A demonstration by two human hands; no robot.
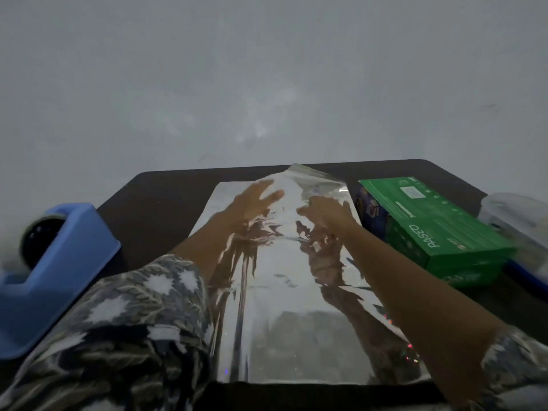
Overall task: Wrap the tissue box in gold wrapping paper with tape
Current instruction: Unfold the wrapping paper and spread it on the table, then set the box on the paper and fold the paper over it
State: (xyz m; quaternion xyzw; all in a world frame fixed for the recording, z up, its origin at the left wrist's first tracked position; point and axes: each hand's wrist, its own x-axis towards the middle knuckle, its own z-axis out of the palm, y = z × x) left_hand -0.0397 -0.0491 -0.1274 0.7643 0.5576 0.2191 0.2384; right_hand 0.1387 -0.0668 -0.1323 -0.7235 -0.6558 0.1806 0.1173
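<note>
Wrapping paper spread on dark table, mirror-like, reads silver in this light; far end lifted and curling. Left hand on sheet near far end, fingers straight and spread, pressing flat, gripping nothing. Right hand beside it on sheet, fingers bent; motion blur, cannot tell whether it pinches paper. Green Paseo tissue box just right of sheet, unwrapped. Blue tape dispenser well left of sheet.

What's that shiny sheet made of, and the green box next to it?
The wrapping paper looks like thin metallic foil or film: it is mirror-glossy, shows reflections and crinkles. The green box looks like printed cardboard, with flat faces, sharp folded edges and a slight sheen.
</note>
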